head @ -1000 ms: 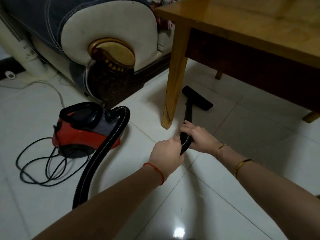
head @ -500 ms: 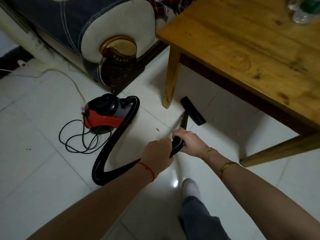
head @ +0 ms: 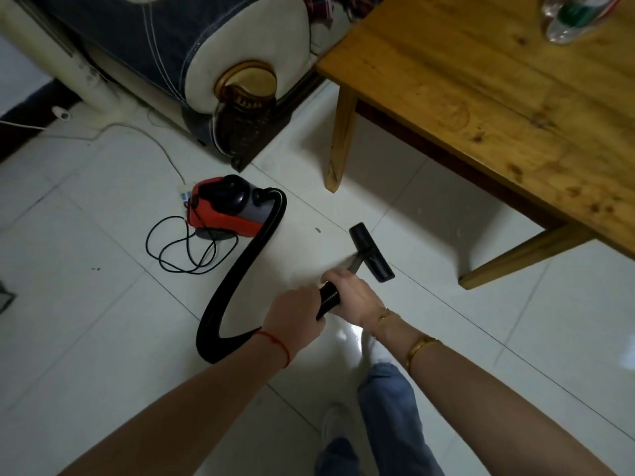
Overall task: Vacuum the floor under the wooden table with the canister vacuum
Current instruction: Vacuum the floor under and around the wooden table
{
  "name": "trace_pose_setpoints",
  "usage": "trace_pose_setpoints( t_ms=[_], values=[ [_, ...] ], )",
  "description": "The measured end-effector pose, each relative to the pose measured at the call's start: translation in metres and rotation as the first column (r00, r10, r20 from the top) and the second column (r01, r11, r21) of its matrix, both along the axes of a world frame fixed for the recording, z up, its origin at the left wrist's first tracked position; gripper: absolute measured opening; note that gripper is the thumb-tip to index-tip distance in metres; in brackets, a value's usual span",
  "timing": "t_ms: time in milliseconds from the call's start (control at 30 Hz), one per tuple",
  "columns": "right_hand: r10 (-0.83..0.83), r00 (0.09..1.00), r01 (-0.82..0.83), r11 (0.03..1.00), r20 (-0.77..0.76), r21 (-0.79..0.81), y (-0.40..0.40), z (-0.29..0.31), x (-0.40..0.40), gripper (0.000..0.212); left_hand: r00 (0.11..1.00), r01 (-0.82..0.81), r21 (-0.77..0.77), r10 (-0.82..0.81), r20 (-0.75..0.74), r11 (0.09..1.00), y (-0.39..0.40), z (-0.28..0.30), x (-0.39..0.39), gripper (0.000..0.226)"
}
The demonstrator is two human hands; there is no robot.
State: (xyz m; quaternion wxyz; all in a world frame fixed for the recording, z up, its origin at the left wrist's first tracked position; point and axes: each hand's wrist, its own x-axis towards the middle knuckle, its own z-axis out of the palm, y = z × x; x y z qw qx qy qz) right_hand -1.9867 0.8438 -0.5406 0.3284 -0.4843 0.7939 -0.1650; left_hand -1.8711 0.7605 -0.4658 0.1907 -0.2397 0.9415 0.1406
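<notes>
The red and black canister vacuum point(head: 226, 211) sits on the white tiled floor left of centre. Its black ribbed hose point(head: 240, 273) curves down from it and back up to my hands. My left hand point(head: 295, 314) grips the hose end. Just ahead of it, my right hand point(head: 354, 297) grips the wand where it meets the hose. The black floor nozzle point(head: 371, 252) lies on the tiles in front of the wooden table point(head: 481, 84), out from under its edge, between the two near table legs point(head: 338, 142).
A dark sofa with a cream armrest point(head: 240, 56) stands at the back, close to the table's corner. The vacuum's black cord point(head: 178, 249) lies coiled on the floor to its left. A plastic bottle point(head: 577, 15) lies on the tabletop. My legs and feet point(head: 381, 400) are below my hands.
The view has risen and pulled back from the table. The nozzle has been drawn back from under the table onto the open tiles. Both hands keep their grip.
</notes>
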Motion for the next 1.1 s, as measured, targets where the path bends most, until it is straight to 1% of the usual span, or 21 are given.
trace_pose_setpoints(
  t_ms=[67,200,333,467,533,633,800,933,1100],
  values=[
    [-0.03,0.999,0.03,0.999,-0.016,0.043,-0.003,0.003,0.014,0.026,1.0,-0.016,-0.002,0.016,0.021,1.0,-0.001,0.007,0.007,0.025],
    [-0.046,0.998,0.044,0.997,0.04,0.065,-0.007,0.005,0.037,0.024,0.997,-0.05,0.022,0.049,0.063,0.999,-0.002,0.016,0.027,0.025],
    [0.021,0.998,-0.024,0.998,0.052,0.055,-0.007,0.006,0.052,0.021,0.991,-0.102,0.066,0.095,0.099,0.993,0.0,0.019,0.045,0.025],
    [0.109,0.994,-0.11,0.993,0.029,0.051,-0.003,0.009,0.046,0.023,0.99,-0.09,0.084,0.08,0.117,0.992,0.005,0.025,0.045,0.026],
    [0.134,0.991,-0.134,0.99,0.009,0.054,0.0,0.01,0.035,0.025,0.992,-0.075,0.095,0.065,0.109,0.993,0.007,0.025,0.037,0.026],
    [0.128,0.992,-0.128,0.99,0.019,0.053,0.007,0.011,0.008,0.023,0.993,-0.078,0.107,0.068,0.098,0.991,0.011,0.024,0.012,0.026],
    [0.087,0.996,-0.089,0.995,0.038,0.053,0.03,0.008,-0.053,0.02,0.995,-0.093,0.153,0.086,0.055,0.984,0.031,0.015,-0.048,0.023],
    [0.076,0.997,-0.078,0.994,0.033,0.07,0.048,0.0,-0.106,0.022,0.993,-0.119,0.151,0.116,0.028,0.981,0.05,0.005,-0.099,0.024],
    [0.04,0.998,-0.043,0.995,0.038,0.085,0.068,-0.013,-0.166,0.027,0.989,-0.149,0.206,0.151,0.009,0.967,0.07,-0.008,-0.158,0.023]
  ],
)
